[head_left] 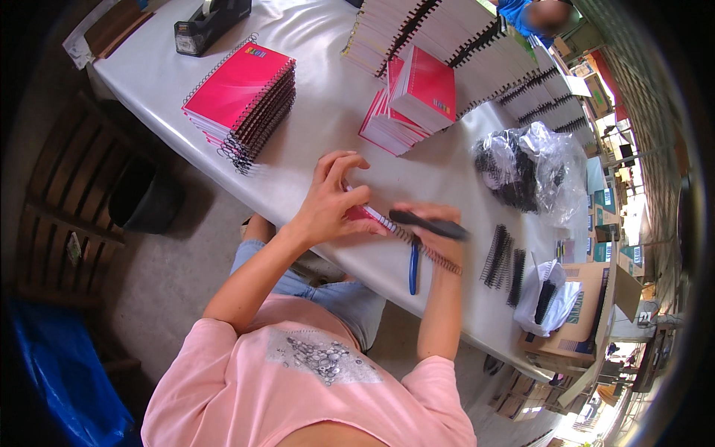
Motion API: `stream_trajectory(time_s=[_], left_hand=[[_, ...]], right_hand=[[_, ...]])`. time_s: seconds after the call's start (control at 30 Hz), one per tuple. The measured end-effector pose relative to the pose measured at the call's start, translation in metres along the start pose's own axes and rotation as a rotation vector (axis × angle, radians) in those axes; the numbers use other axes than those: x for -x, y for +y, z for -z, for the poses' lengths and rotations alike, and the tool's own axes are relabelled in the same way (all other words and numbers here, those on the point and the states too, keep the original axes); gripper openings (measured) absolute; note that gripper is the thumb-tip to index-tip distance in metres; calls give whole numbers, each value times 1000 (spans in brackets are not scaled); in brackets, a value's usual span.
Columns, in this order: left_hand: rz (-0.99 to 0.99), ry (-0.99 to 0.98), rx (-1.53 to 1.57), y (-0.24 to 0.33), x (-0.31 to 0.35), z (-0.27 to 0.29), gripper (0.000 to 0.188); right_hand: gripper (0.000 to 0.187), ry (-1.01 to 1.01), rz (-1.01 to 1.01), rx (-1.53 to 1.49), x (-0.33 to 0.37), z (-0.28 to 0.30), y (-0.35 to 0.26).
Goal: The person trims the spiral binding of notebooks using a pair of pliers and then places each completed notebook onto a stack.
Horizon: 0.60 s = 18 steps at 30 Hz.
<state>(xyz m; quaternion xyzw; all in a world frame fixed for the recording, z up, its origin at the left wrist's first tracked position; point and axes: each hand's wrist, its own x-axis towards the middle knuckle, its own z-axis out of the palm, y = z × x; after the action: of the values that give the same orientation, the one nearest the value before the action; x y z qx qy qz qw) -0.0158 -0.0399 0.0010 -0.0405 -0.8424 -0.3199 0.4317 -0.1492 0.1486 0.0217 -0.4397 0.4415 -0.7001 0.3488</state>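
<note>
My left hand (pixel 326 205) is closed on a small pink notebook (pixel 358 214), held up on edge between thumb and fingers. A dark spiral binding coil (pixel 445 264) runs along the notebook's edge and sticks out well past it to the right, beneath my right hand (pixel 441 244). That hand grips a long black tool (pixel 430 223), slightly blurred, close to the coil; its exact kind does not show. Beside my right wrist, a blue-handled hand tool (pixel 413 266) lies on the table.
A stack of coil-bound pink notebooks (pixel 242 89) and a tape dispenser (pixel 212 28) are at the far left. Pink books (pixel 424 89) stand before long rows of bound pages (pixel 477 37). Rightward lie a plastic bag of coils (pixel 521 164), loose coils (pixel 497 257) and a cardboard box (pixel 581 298).
</note>
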Motion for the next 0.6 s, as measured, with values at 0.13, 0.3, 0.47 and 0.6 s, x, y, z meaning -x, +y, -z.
stream_trajectory(time_s=[0.13, 0.3, 0.47, 0.6], left_hand=[[13, -41, -3, 0, -2, 5, 48], [62, -62, 18, -9, -6, 7, 49], [94, -54, 106, -17, -8, 3, 50], [103, -76, 241, -21, -7, -1, 59]], right_hand=[[18, 42, -222, 583, -14, -14, -3], [35, -33, 65, -38, -13, -38, -13], [31, 250, -179, 618, -21, -20, -16], [41, 81, -198, 716, -21, -27, -6]])
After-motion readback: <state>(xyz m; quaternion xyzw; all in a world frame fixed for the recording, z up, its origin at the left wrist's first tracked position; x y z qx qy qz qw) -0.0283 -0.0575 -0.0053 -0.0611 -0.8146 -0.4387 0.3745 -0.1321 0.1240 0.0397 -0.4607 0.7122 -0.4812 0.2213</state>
